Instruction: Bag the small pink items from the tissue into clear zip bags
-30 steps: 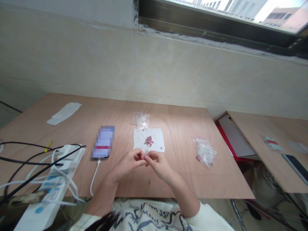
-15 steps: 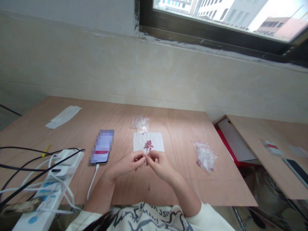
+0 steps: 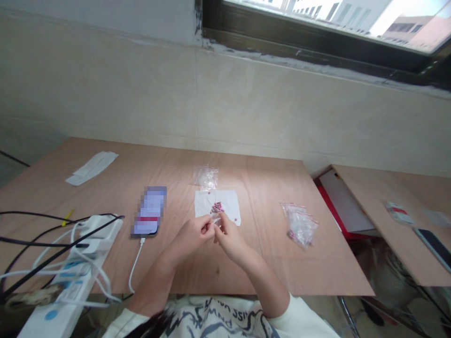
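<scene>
My left hand [image 3: 199, 231] and my right hand [image 3: 227, 234] meet at the near edge of a white paper sheet [image 3: 202, 202]. Both have their fingers pinched together on a small clear plastic bag [image 3: 215, 217], partly hidden by the fingers. Just beyond the fingertips, a pile of small red and pink beads [image 3: 217, 207] lies on the sheet. One loose bead [image 3: 236, 219] sits near the sheet's right edge. Behind the sheet are clear bags [image 3: 207, 178].
Several zip bags [image 3: 301, 228] with beads lie to the right. A phone [image 3: 150, 211] with a white cable, a power strip [image 3: 75, 277] with tangled cords and a white folded strip [image 3: 92, 168] are on the left. Another table [image 3: 398, 188] stands at the right.
My hands have tilted and moved slightly forward over the sheet, and the bag is now nearer the bead pile. A loose bead now shows at the sheet's right. The view has shifted slightly.
</scene>
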Motion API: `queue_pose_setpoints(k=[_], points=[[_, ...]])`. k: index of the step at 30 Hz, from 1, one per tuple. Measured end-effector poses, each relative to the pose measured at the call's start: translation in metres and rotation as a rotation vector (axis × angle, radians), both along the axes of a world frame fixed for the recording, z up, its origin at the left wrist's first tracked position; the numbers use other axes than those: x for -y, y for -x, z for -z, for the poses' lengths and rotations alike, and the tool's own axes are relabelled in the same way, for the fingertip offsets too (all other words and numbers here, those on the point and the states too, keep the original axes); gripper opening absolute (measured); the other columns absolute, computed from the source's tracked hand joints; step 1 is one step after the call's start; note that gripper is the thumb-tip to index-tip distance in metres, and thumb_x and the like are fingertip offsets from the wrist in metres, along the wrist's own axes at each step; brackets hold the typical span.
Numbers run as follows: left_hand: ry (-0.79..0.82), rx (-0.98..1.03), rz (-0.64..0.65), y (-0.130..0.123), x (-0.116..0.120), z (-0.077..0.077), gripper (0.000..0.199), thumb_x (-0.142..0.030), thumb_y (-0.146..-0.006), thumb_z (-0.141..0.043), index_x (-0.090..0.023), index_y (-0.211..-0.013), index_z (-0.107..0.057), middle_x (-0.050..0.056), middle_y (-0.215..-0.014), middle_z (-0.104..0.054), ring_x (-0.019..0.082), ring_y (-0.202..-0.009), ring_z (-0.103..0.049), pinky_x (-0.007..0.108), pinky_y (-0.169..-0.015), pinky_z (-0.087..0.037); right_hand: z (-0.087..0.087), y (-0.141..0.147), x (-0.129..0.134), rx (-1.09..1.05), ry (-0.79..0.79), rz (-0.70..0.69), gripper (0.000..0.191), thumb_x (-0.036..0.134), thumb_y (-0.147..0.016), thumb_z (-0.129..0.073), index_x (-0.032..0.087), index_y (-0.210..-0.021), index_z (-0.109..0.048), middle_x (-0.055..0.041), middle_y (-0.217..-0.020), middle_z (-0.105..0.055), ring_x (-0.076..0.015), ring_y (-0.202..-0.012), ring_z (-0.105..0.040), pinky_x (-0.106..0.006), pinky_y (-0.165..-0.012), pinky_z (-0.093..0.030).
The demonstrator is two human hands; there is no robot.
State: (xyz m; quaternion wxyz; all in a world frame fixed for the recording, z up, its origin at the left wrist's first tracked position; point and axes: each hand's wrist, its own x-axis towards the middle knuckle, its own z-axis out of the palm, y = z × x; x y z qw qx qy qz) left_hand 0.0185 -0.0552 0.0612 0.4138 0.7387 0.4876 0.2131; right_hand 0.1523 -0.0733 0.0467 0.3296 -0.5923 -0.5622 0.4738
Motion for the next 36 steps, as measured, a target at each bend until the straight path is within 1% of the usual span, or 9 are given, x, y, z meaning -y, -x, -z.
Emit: queue_pose_setpoints(k=[2, 8, 11, 13, 16, 18, 23, 28, 36], points=[[-0.002, 0.011, 0.004, -0.001, 0.004, -0.003, 0.019, -0.019, -0.073, -0.041, -0.016, -0.054, -0.039, -0.007, -0.052, -0.035, 0.007, -0.050, -0.033, 0.019, -0.048, -0.024, 0.006, 0.002, -0.002, -0.042, 0.041, 0.004, 0.023, 0.018, -0.069, -0.044, 0.016, -0.091, -0.050, 0.0032, -0.056, -0.050, -0.0087, -0.046, -0.046, -0.019, -0.042, -0.033], [0.104, 0.156, -0.029, 0.014, 0.004, -0.005, 0.023, -0.032, -0.082, -0.038, -0.017, -0.066, -0.046, -0.004, -0.061, -0.043, 0.010, -0.057, -0.041, 0.020, -0.052, -0.031, 0.019, -0.009, -0.015, -0.203, 0.100, 0.145, 0.017, 0.014, -0.064, -0.039, 0.016, -0.071, -0.054, 0.0050, -0.048, -0.044, -0.0067, -0.036, -0.040, -0.018, -0.033, -0.031], [0.136, 0.231, -0.192, 0.023, -0.004, 0.003, 0.025, -0.038, -0.082, -0.038, -0.018, -0.090, -0.048, 0.000, -0.077, -0.050, 0.013, -0.071, -0.047, 0.023, -0.063, -0.038, 0.014, -0.015, -0.022, -0.377, 0.169, 0.091, 0.016, 0.016, -0.062, -0.043, 0.015, -0.071, -0.055, 0.0052, -0.051, -0.046, -0.0054, -0.034, -0.037, -0.019, -0.031, -0.033], [0.244, 0.263, -0.187, 0.027, -0.008, 0.011, 0.031, -0.042, -0.082, -0.039, -0.018, -0.102, -0.046, 0.002, -0.084, -0.053, 0.015, -0.078, -0.049, 0.026, -0.071, -0.039, 0.010, -0.016, -0.025, -0.470, 0.201, 0.012, 0.015, 0.019, -0.061, -0.047, 0.015, -0.073, -0.056, 0.0056, -0.052, -0.046, -0.0050, -0.034, -0.037, -0.019, -0.030, -0.033], [0.451, 0.347, -0.040, 0.027, -0.010, 0.025, 0.033, -0.046, -0.081, -0.038, -0.017, -0.092, -0.050, 0.001, -0.077, -0.055, 0.014, -0.072, -0.052, 0.027, -0.070, -0.041, 0.012, -0.014, -0.030, -0.539, 0.237, -0.073, 0.017, 0.026, -0.063, -0.052, 0.014, -0.075, -0.055, 0.0065, -0.050, -0.044, -0.0042, -0.033, -0.034, -0.018, -0.030, -0.030], [0.496, 0.426, -0.022, 0.026, -0.010, 0.034, 0.033, -0.047, -0.080, -0.040, -0.015, -0.082, -0.051, 0.000, -0.069, -0.053, 0.013, -0.064, -0.051, 0.026, -0.063, -0.042, 0.021, -0.012, -0.031, -0.552, 0.248, -0.030, 0.021, 0.030, -0.064, -0.054, 0.015, -0.079, -0.052, 0.0076, -0.049, -0.044, -0.0036, -0.032, -0.031, -0.017, -0.028, -0.026], [0.462, 0.480, -0.203, 0.029, -0.007, 0.052, 0.033, -0.047, -0.075, -0.048, -0.015, -0.070, -0.045, -0.005, -0.057, -0.047, 0.006, -0.046, -0.044, 0.020, -0.048, -0.035, 0.046, -0.010, -0.024, -0.542, 0.167, 0.212, 0.032, 0.043, -0.066, -0.054, 0.022, -0.079, -0.034, 0.0074, -0.056, -0.051, -0.0056, -0.032, -0.038, -0.017, -0.029, -0.029], [0.427, 0.445, -0.395, 0.036, -0.006, 0.067, 0.037, -0.051, -0.070, -0.052, -0.015, -0.071, -0.045, -0.008, -0.050, -0.045, 0.006, -0.041, -0.043, 0.017, -0.041, -0.031, 0.053, -0.009, -0.011, -0.476, 0.083, 0.165, 0.031, 0.045, -0.069, -0.054, 0.021, -0.084, -0.040, 0.0019, -0.073, -0.054, -0.0070, -0.046, -0.048, -0.017, -0.038, -0.036], [0.491, 0.512, -0.351, 0.047, -0.009, 0.073, 0.039, -0.049, -0.068, -0.056, -0.012, -0.082, -0.053, -0.002, -0.057, -0.056, 0.010, -0.051, -0.053, 0.022, -0.051, -0.041, 0.074, -0.007, -0.022, -0.340, 0.137, 0.141, 0.027, 0.042, -0.066, -0.058, 0.016, -0.070, -0.051, 0.0038, -0.051, -0.051, -0.0048, -0.037, -0.034, -0.018, -0.035, -0.024]])
